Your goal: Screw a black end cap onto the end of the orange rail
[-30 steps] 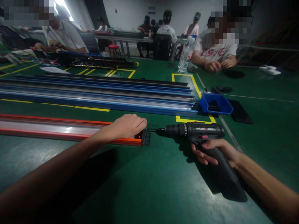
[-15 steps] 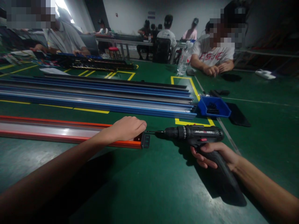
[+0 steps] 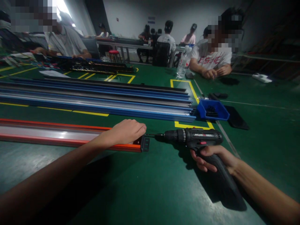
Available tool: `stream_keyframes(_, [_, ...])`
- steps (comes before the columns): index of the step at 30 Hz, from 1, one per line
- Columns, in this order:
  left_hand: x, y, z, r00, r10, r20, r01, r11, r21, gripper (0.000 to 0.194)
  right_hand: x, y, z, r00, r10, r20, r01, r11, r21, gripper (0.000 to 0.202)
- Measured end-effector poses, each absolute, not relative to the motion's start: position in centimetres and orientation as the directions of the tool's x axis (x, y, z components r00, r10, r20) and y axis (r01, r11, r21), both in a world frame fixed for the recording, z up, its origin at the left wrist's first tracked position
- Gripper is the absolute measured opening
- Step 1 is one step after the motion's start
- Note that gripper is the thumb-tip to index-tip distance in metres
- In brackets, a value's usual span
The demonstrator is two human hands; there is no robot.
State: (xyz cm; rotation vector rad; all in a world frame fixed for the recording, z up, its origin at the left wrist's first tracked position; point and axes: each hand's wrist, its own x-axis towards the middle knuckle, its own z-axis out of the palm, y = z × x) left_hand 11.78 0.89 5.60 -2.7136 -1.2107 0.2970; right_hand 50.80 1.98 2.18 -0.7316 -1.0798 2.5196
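A long orange-edged metal rail lies across the left side of the green table, with a black end cap at its right end. My left hand is closed over that end; its fingertips are hidden behind the rail and hand. My right hand is wrapped around the handle of a black cordless drill, held level with its chuck facing left. The thin bit reaches the end cap close to my left fingers. Whether it touches a screw cannot be seen.
Several blue and black rails lie beyond the orange one. A blue bin holds small black parts, beside a dark flat object. A water bottle stands near a co-worker. Another person sits at the far left.
The view has tipped up slightly, so everything sits a little lower in the picture. Both hands, the drill and the rail keep nearly the same positions relative to each other.
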Motion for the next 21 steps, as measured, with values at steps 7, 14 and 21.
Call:
stream_keyframes(7, [11.71,0.88,5.63,0.656,0.747,-0.113,0.724,-0.664,-0.189,0.030,50.87,1.86,2.29,-0.818,0.459,-0.346,-0.076,-0.683,-0.726,0.025])
stream_keyframes(14, [11.90,0.92,5.81,0.638,0.756,-0.143,0.728,-0.654,-0.208,0.030,50.67,1.78,2.42,-0.814,0.469,-0.344,-0.082,-0.678,-0.731,0.023])
stream_keyframes(21, [11.97,0.86,6.00,0.638,0.756,-0.143,0.733,-0.654,-0.188,0.029,50.64,1.80,2.50,-0.806,0.480,-0.347,-0.090,-0.678,-0.729,0.024])
